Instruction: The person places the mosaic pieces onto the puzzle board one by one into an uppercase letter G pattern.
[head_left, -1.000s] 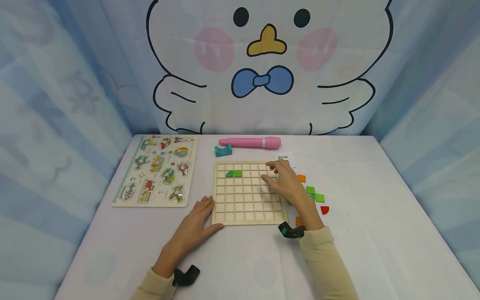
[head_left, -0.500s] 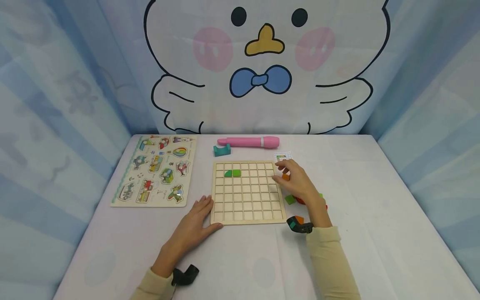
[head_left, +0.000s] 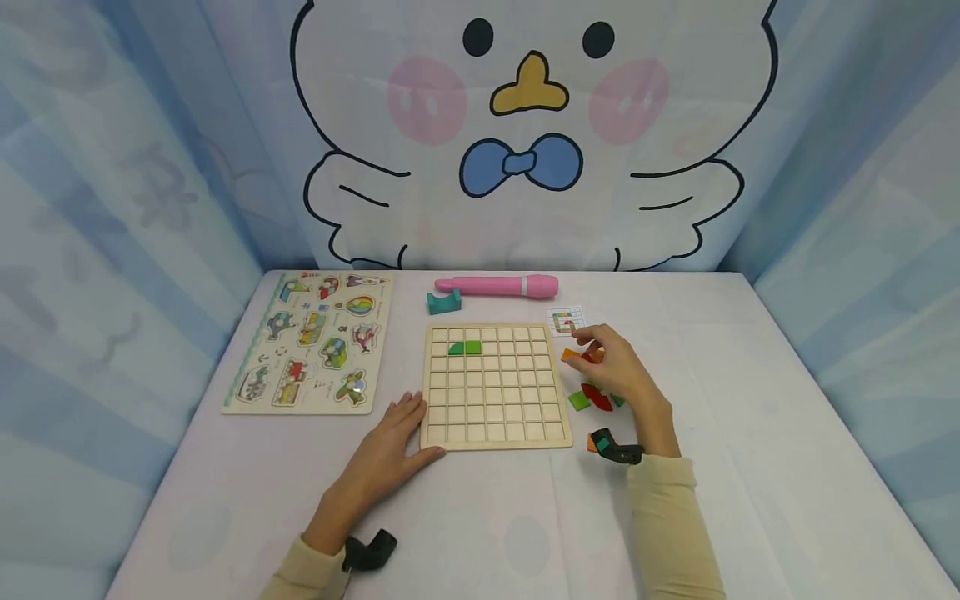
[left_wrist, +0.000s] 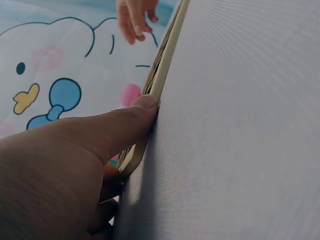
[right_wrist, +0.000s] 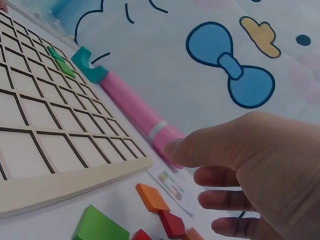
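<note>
My left hand (head_left: 386,446) lies at the near left corner of a wooden grid board (head_left: 498,396). Its thumb touches the front edge and its straight fingers lie along the left side. In the grid's upper left sit a green square tile (head_left: 473,347) and a darker green tile (head_left: 456,348) with a curved side. My right hand (head_left: 618,367) hovers over loose tiles right of the board, thumb and fingers apart, nothing visible between them. Under it, the right wrist view shows an orange tile (right_wrist: 151,197), a red tile (right_wrist: 171,223) and a green tile (right_wrist: 100,226).
A small printed pattern card (head_left: 564,320) lies beyond the board's far right corner. Behind the board is a pink pen-shaped stick (head_left: 495,287) beside a teal holder (head_left: 444,302). A picture puzzle board (head_left: 307,342) lies at the left. Another orange tile (head_left: 592,442) sits near my right wrist.
My right hand has moved right, off the board and over the loose tiles, uncovering the pattern card. My left hand stays at the board's corner.
</note>
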